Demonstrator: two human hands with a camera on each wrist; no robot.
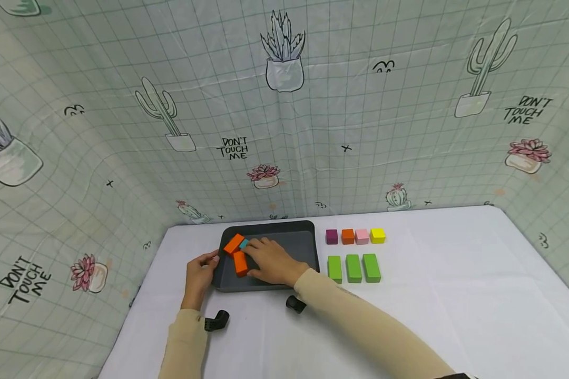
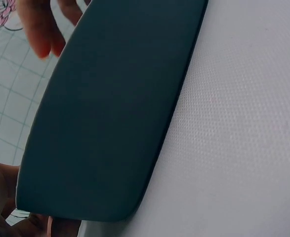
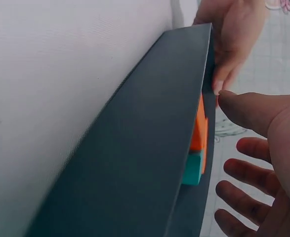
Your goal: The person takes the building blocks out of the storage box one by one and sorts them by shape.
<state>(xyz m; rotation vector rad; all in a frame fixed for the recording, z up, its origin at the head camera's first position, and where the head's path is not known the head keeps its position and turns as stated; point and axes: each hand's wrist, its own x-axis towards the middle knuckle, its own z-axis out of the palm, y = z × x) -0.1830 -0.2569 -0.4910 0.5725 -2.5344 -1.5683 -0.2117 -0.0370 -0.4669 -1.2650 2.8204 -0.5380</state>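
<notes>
A dark grey tray [image 1: 298,242] lies at the back left of the table. My left hand [image 1: 200,273] grips its left end, the thumb at the rim and the fingers on the outside. Inside, at the left, are two orange blocks [image 1: 240,263] with a small blue block [image 1: 244,243] between them. Over the tray hovers my right hand [image 1: 270,260], fingertips close beside the blue block. In the right wrist view, its fingers are spread and loosely bent with nothing between them, near the teal-looking blue block [image 3: 192,169].
Right of the tray, a row of small cubes holds a purple cube [image 1: 331,237], an orange cube [image 1: 348,236], a pink cube [image 1: 362,236] and a yellow cube [image 1: 378,235]. Three green blocks [image 1: 353,268] lie in front of them. A patterned cloth [image 1: 313,131] hangs behind the white table [image 1: 445,284].
</notes>
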